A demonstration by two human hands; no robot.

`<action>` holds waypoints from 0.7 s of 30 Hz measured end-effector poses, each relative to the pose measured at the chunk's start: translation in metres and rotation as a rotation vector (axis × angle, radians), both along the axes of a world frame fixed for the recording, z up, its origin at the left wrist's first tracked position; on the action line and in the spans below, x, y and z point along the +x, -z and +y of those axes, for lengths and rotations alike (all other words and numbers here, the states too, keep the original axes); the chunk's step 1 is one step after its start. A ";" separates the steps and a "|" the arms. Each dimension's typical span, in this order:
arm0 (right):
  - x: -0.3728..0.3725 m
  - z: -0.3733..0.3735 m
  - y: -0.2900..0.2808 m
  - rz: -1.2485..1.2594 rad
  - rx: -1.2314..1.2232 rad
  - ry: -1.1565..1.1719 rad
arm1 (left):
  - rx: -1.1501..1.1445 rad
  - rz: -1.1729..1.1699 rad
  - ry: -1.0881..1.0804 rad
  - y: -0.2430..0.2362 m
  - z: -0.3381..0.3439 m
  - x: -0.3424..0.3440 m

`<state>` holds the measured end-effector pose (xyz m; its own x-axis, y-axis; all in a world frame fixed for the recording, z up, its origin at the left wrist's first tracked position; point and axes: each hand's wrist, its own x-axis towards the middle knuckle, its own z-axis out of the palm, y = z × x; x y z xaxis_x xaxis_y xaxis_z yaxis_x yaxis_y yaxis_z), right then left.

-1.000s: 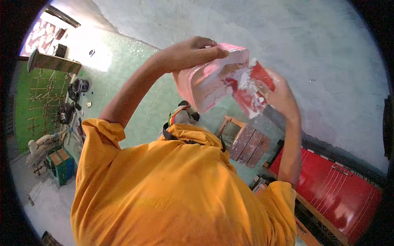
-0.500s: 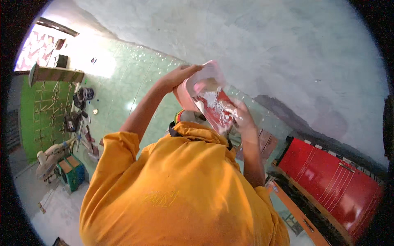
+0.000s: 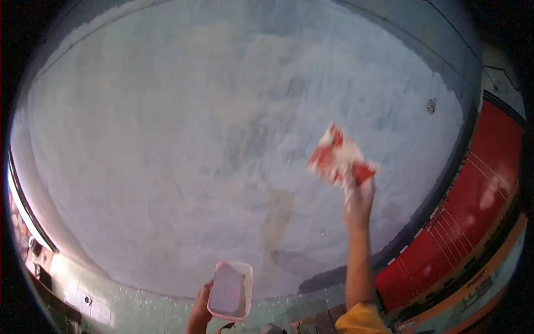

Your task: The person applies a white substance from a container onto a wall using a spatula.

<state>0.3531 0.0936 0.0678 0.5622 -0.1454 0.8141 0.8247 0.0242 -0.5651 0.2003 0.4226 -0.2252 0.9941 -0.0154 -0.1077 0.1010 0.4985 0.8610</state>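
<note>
Low in the view, my left hand (image 3: 201, 309) is closed round the side of a pink plastic container (image 3: 248, 295), which shows a pale inside. My right hand (image 3: 359, 203) reaches up with the arm stretched out. It grips a flat red putty spreader (image 3: 321, 160), slightly blurred and smeared with thick white paste. White paste also coats some of the fingers. Behind the spreader rises a wall (image 3: 167, 133) covered in uneven pale grey-white coating. Whether the spreader touches this wall, I cannot tell.
Green tiles (image 3: 150, 312) cover the lower wall below the coating. A damp-looking tan patch (image 3: 276, 217) marks the wall above the container. At the right stands a glossy red panel (image 3: 461, 228) with a dark edge. A small fitting (image 3: 431, 106) sits on the wall, upper right.
The view has swung up from my orange shirt to the wall. My right hand has lifted the spreader out of the container and up before the wall; my left hand still holds the container.
</note>
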 end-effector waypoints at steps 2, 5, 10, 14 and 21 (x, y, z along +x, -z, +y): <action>0.020 -0.002 -0.076 -0.349 -0.201 0.328 | -0.021 -0.050 0.031 -0.023 -0.003 -0.003; 0.060 -0.004 -0.177 -0.636 -0.436 0.714 | 0.377 -0.068 -0.019 -0.034 -0.008 0.000; 0.119 -0.003 -0.302 -0.916 -0.662 1.077 | 0.109 0.039 -0.027 -0.022 -0.018 0.020; 0.153 -0.007 -0.261 -0.909 -0.853 1.237 | 0.039 0.106 -0.045 -0.022 -0.043 0.029; 0.106 -0.003 -0.148 -0.862 -0.955 1.018 | -0.021 0.136 -0.116 -0.019 -0.064 0.018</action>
